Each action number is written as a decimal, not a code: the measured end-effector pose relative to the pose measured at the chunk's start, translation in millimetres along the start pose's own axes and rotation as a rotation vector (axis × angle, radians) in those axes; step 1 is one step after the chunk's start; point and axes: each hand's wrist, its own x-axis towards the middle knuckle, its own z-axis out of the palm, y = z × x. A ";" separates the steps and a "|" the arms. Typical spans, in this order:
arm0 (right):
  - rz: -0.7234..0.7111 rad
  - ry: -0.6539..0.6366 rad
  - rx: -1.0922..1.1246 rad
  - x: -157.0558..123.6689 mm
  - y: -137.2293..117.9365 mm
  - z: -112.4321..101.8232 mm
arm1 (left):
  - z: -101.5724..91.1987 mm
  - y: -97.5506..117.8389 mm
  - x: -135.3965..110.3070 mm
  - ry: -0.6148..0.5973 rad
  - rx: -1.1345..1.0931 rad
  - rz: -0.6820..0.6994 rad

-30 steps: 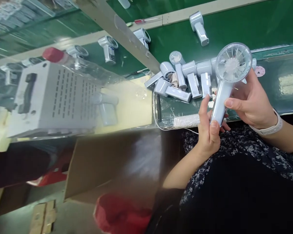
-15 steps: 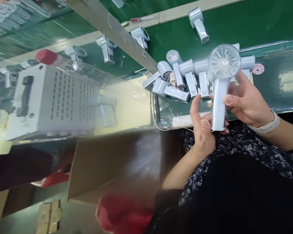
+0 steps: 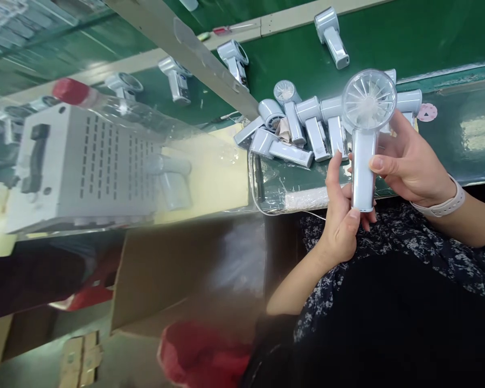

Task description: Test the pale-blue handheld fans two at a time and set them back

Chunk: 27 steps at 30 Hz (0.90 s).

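Note:
A light blue-grey handheld fan (image 3: 364, 161) is held upright, its round clear head facing me. My right hand (image 3: 414, 161), with a white band on the wrist, grips the handle from the right, thumb lying across its front edge. At the handle's foot is my left hand (image 3: 340, 229), its thumb against the bottom end and some fingers behind the handle. Its index finger points up, beside the handle. Just beyond my hands, several similar fans (image 3: 317, 137) lie close together on the green bench (image 3: 448, 145).
On the left stands a grey vented metal box (image 3: 105, 167) with a black handle, near a clear bottle with a red cap (image 3: 70, 91). A slanted metal post (image 3: 194, 51) crosses the bench. More fans (image 3: 333, 40) lie on the green surface behind. Below is an open cardboard box (image 3: 165, 269).
My left thumb has moved down and right onto the handle's bottom end. The left index finger has shifted right, closer to the handle. The fan stays in my right hand.

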 end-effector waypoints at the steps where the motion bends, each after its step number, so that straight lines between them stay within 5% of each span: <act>1: -0.006 0.003 -0.005 0.0 -0.3 0.5 | -0.7 -0.3 0.0 -0.018 -0.005 -0.004; 13: -0.007 0.030 -0.034 0.5 5.0 -3.5 | -4.2 -8.5 0.2 -0.155 -0.022 -0.023; 27: 0.017 0.037 0.119 -1.6 3.1 -5.2 | -3.2 -6.5 -0.4 -0.147 -0.037 0.038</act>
